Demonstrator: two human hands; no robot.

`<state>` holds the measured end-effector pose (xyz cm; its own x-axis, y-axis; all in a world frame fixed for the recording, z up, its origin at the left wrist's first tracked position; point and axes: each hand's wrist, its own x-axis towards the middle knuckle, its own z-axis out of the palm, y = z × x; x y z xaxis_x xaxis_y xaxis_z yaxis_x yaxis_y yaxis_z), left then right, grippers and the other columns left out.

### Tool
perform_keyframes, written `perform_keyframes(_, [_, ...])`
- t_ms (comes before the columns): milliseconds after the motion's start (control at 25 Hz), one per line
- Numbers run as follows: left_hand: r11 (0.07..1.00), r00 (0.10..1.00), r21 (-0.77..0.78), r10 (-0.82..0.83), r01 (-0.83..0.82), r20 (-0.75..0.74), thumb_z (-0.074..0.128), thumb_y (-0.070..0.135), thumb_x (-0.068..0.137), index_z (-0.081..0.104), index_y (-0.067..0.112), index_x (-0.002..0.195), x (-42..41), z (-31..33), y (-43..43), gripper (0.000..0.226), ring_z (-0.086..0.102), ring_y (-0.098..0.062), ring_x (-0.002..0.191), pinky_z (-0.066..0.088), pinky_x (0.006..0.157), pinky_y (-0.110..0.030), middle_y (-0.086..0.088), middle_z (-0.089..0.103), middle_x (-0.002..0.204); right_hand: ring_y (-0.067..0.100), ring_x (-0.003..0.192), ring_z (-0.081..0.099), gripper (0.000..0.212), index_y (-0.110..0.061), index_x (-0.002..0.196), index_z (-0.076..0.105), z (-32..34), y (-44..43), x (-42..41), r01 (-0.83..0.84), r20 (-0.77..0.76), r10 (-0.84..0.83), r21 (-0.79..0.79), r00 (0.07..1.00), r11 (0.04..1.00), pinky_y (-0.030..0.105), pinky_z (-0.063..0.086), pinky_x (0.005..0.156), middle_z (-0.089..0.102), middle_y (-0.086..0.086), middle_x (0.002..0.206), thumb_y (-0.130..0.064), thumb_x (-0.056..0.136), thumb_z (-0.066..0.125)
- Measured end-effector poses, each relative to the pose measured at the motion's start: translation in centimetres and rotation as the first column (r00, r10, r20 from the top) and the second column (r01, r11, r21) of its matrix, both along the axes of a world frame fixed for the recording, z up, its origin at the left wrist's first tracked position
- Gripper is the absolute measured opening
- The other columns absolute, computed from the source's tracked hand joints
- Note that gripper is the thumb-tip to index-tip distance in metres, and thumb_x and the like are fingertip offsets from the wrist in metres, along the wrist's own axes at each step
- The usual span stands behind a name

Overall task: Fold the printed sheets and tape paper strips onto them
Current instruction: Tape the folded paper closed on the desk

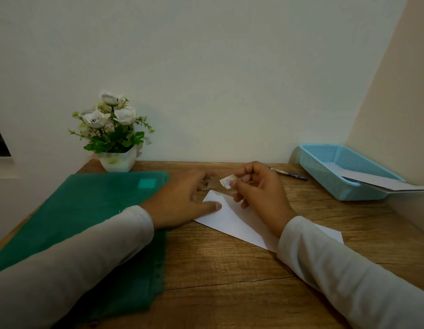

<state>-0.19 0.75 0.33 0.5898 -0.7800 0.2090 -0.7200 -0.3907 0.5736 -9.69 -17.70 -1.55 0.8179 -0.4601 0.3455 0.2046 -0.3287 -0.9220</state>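
A folded white sheet point(232, 222) lies flat on the wooden desk point(230, 269), partly hidden under my right forearm. My left hand point(182, 198) rests on the sheet's left corner, thumb pressing it down, and its fingertips appear to hold something small and clear, perhaps tape. Just above the sheet's far corner, my right hand point(256, 186) pinches a small white paper strip point(227, 182) between thumb and forefinger.
A green plastic folder point(92, 214) covers the left of the desk under my left forearm. A white pot of artificial flowers point(116, 148) stands at the back left. A pen point(289, 175) lies behind my right hand. A blue basket point(325, 167) holding folded paper sits at the right.
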Motion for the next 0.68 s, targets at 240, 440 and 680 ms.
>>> perform_keyframes(240, [0.882,0.948,0.455,-0.240,0.123,0.208,0.042,0.064,0.098,0.030,0.041,0.155,-0.6,0.6,0.2,0.063,0.028,-0.010,0.148,0.026,0.122,-0.037,0.015,0.029,0.162,0.020,0.060,0.066,0.016,-0.011,0.097,0.065,1.1,-1.0,-0.2,0.077,0.013,-0.078,0.094,0.997,0.993,0.029,0.052,0.051,0.068,0.011,0.078,-0.007,0.088,0.077])
perform_keyframes(440, [0.840,0.964,0.542,-0.165,0.027,0.208,0.047,0.079,0.086,0.041,0.036,0.145,-0.7,1.5,0.0,0.073,0.045,-0.012,0.132,0.043,0.108,-0.034,0.010,0.042,0.154,0.020,0.060,0.065,0.016,-0.009,0.097,0.065,1.9,-1.2,-0.6,0.082,0.048,-0.087,0.099,0.995,0.992,0.034,0.052,0.054,0.066,0.010,0.075,-0.007,0.087,0.078])
perform_keyframes(680, [0.835,0.954,0.550,-0.155,-0.013,0.258,0.057,0.086,0.072,0.051,0.037,0.127,-0.2,2.5,0.3,0.074,0.049,-0.007,0.105,0.048,0.086,-0.024,0.013,0.053,0.130,0.019,0.060,0.066,0.016,-0.009,0.097,0.066,2.3,-1.5,-1.1,0.055,-0.013,-0.054,0.108,0.998,0.993,0.032,0.052,0.052,0.070,0.016,0.080,-0.006,0.087,0.078])
